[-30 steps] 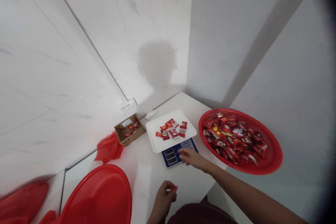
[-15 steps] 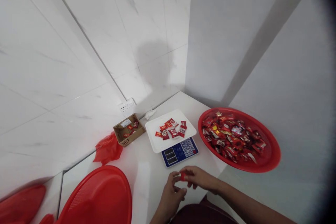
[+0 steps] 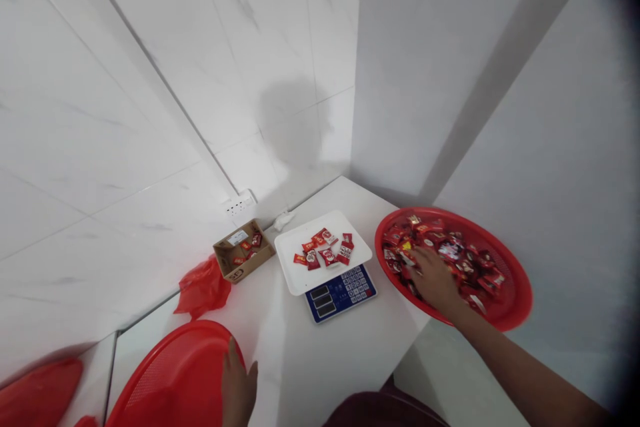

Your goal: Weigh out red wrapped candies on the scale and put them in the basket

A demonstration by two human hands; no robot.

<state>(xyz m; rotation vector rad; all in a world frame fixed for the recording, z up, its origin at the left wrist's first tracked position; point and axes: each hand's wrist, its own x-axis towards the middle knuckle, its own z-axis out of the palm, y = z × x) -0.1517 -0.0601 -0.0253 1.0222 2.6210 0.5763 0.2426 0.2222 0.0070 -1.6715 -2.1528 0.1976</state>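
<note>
A red basket [image 3: 515, 300] on the right holds many red-wrapped sweets [image 3: 463, 260]. My right hand [image 3: 435, 280] reaches over its left part, fingers spread among the sweets; nothing is seen gripped. My left hand [image 3: 239, 383] is at the right rim of another red basket [image 3: 185, 367] at the lower left, thumb apart from the fingers. Between the baskets stands a scale with a blue keypad panel [image 3: 341, 295] and a white tray [image 3: 295, 280]. Several red and white packets [image 3: 327, 256] lie on the tray.
A small cardboard box [image 3: 243, 271] with a few packets stands left of the scale. Beside it lies a red plastic bag [image 3: 204, 288]. A wall socket [image 3: 239, 203] is behind. More red plastic [image 3: 43, 393] shows at the lower left.
My hands have parted from the small red item between them, which no longer shows. The right moved into the sweets, the left to the lower-left basket's rim.
</note>
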